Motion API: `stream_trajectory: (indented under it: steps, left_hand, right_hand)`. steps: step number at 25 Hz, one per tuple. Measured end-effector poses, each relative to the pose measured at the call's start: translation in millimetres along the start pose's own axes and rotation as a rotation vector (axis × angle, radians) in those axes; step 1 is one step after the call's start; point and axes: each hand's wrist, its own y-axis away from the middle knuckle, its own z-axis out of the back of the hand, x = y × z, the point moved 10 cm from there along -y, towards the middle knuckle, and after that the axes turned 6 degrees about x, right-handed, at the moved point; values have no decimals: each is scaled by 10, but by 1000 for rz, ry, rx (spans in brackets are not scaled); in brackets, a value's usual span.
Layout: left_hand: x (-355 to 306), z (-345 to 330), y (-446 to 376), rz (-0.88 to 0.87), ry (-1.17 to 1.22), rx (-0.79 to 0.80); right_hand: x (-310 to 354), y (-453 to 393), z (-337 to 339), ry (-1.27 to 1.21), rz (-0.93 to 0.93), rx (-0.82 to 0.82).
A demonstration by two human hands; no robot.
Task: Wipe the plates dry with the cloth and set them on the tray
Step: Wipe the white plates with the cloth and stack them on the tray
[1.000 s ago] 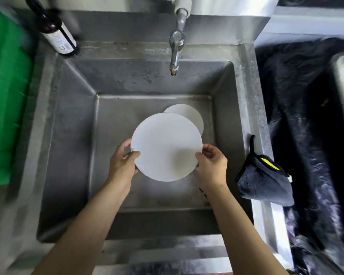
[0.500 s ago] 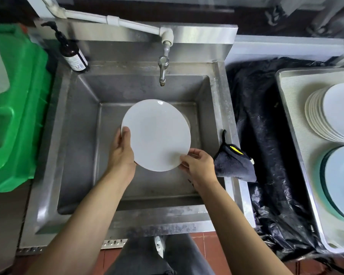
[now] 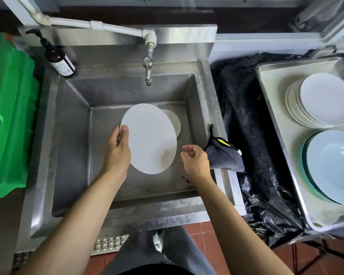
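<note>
My left hand (image 3: pixel 117 150) grips the left rim of a white plate (image 3: pixel 150 136), held tilted above the steel sink (image 3: pixel 68 126). My right hand (image 3: pixel 195 161) hovers just off the plate's right edge, fingers loosely curled and holding nothing. A dark grey cloth (image 3: pixel 223 155) with a yellow tag is draped over the sink's right rim, right beside that hand. Another white plate (image 3: pixel 175 123) lies on the sink floor, mostly hidden behind the held one. At the far right, the metal tray (image 3: pixel 274 108) carries a stack of white plates (image 3: pixel 324 100) and light blue bowls (image 3: pixel 336 167).
A tap (image 3: pixel 148 72) hangs over the sink's back. A brown pump bottle (image 3: pixel 59 58) stands on the back left corner. A green plastic bin (image 3: pixel 8 116) is on the left. Black plastic sheeting (image 3: pixel 252 135) covers the surface between sink and tray.
My right hand has let go of the plate and shifted right toward the cloth. The left hand now holds the plate alone, tilted more. The view has pulled back.
</note>
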Motion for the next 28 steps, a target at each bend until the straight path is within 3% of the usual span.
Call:
stream_trajectory:
  steps: [4, 6, 11, 18, 22, 25, 28]
  left_hand:
    - [172, -60, 39, 123, 73, 8]
    - [191, -118, 77, 157, 92, 13]
    - [200, -263, 185, 235, 160, 15]
    - [67, -306, 309, 310, 337, 75]
    - [-6, -295, 384, 313, 386, 70]
    - [-83, -315, 422, 288, 384, 118]
    - [-244, -298, 435, 251, 349, 118]
  right_hand:
    - [124, -1, 458, 415, 193, -233]
    - [53, -41, 683, 638, 168, -362]
    - [-529, -302, 920, 801, -107, -246]
    - [-572, -328, 1017, 745, 42, -289]
    - [-313, -195, 1229, 449, 118, -360]
    - [287, 50, 1268, 152, 337, -397]
    - [1067, 425, 1232, 91, 621, -432]
